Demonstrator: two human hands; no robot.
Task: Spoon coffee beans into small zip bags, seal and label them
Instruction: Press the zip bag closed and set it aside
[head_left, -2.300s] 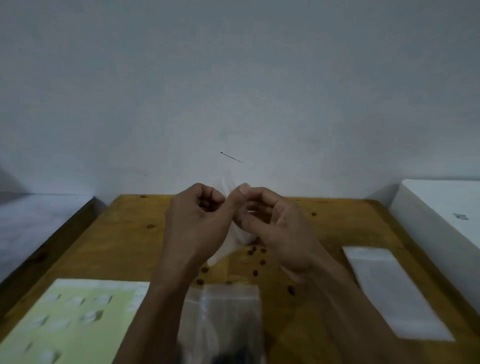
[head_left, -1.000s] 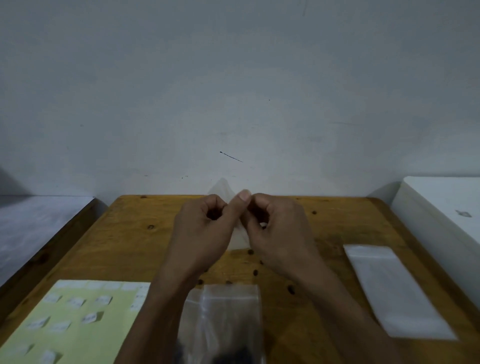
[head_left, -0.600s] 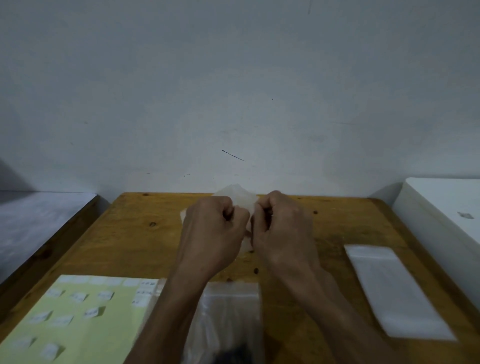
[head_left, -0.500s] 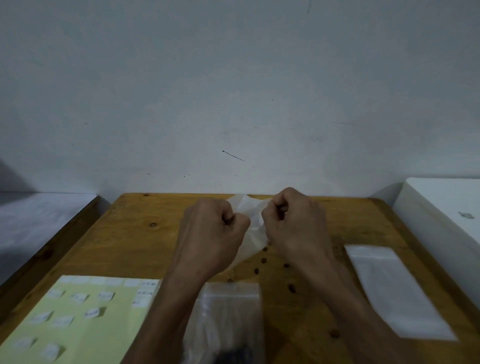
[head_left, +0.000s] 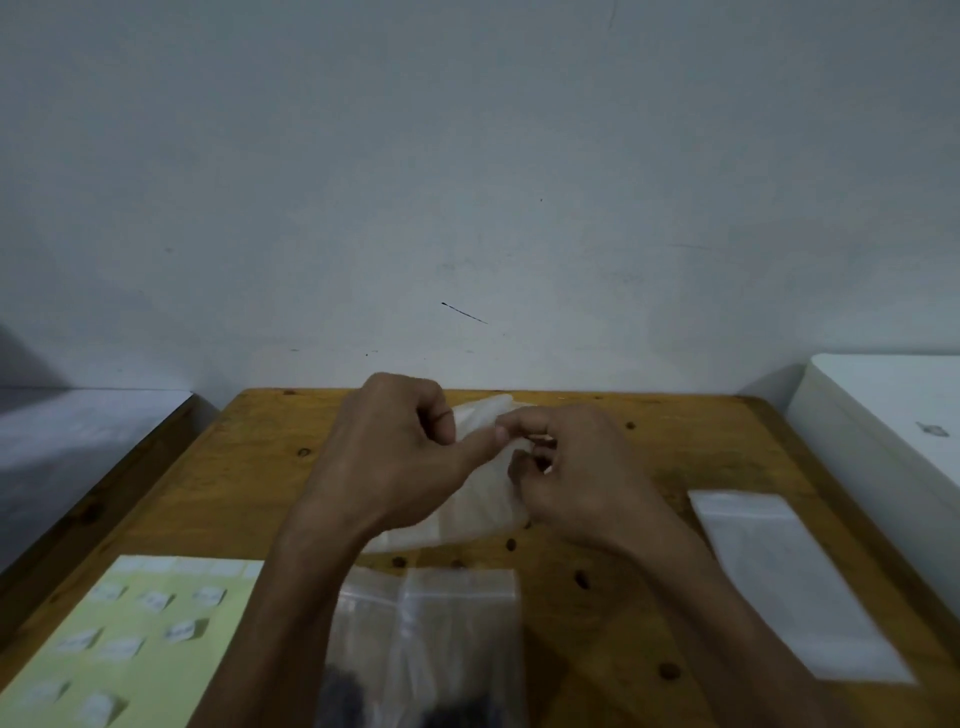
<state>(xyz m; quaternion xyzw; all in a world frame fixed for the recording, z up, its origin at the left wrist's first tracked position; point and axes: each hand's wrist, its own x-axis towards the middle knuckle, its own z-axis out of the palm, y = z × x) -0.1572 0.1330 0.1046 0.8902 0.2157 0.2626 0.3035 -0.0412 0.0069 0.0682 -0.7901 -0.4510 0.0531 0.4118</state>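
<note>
Now, nearest, a clear crinkly bean bag (head_left: 441, 639) lies flat on the wooden counter (head_left: 234, 483). Beyond it, left hand (head_left: 395, 457) and right hand (head_left: 576, 478) both pinch the small zip bag (head_left: 478, 514) between them, its limp film sagging toward the near-left.

Single head-worn view, wide-angle, aimed forward and slightly down from above the near edge of the wooden table (head_left: 249, 467). Close to both forearms at bottom centre; bare wall (head_left: 467, 156) filling the upper half. No second view for overlap.
</note>
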